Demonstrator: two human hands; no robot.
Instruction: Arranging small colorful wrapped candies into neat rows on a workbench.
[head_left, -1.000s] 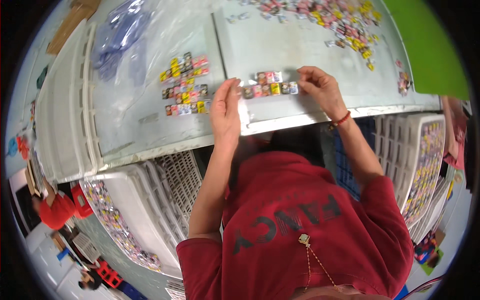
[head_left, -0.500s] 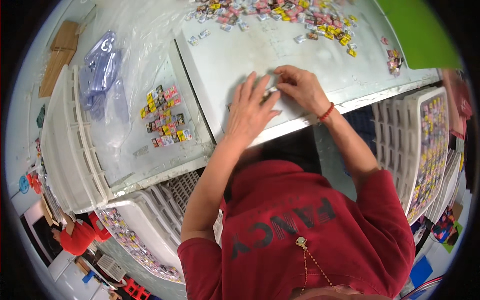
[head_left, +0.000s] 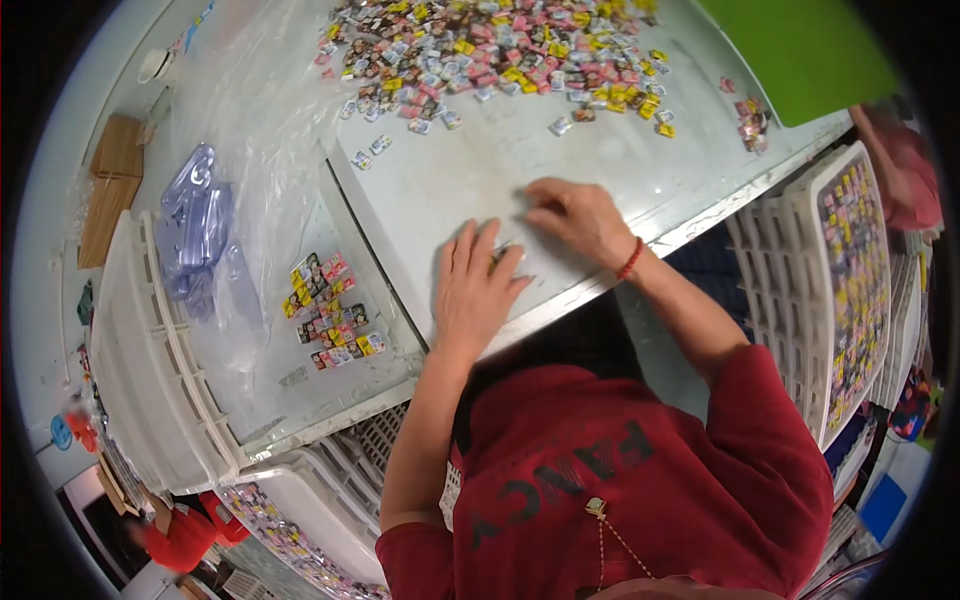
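My left hand [head_left: 475, 290] lies palm down near the front edge of the white table [head_left: 440, 180], its fingers spread and flat. A small wrapped piece [head_left: 497, 257] shows partly between its forefinger and thumb, mostly covered by the hand. To the right, my right hand [head_left: 588, 222] hovers just over the table, fingers bent, thumb and forefinger apart; I make out nothing between them. A red bead bracelet is round that wrist. Beyond both hands spreads a big heap of small wrapped pieces [head_left: 480, 60] in pink, yellow, white and brown.
Left of a raised edge lie short rows of joined wrapped pieces [head_left: 335, 320], clear plastic sheeting [head_left: 270, 130] and bluish plastic bags [head_left: 200, 230]. White trays [head_left: 165, 350] stand at the left; filled trays [head_left: 850, 290] are stacked right. A green board [head_left: 800, 60] lies far right. Other people are nearby.
The right hand has drawn away from the left, where both were close together around a small piece. The view has tilted, showing more of the far heap.
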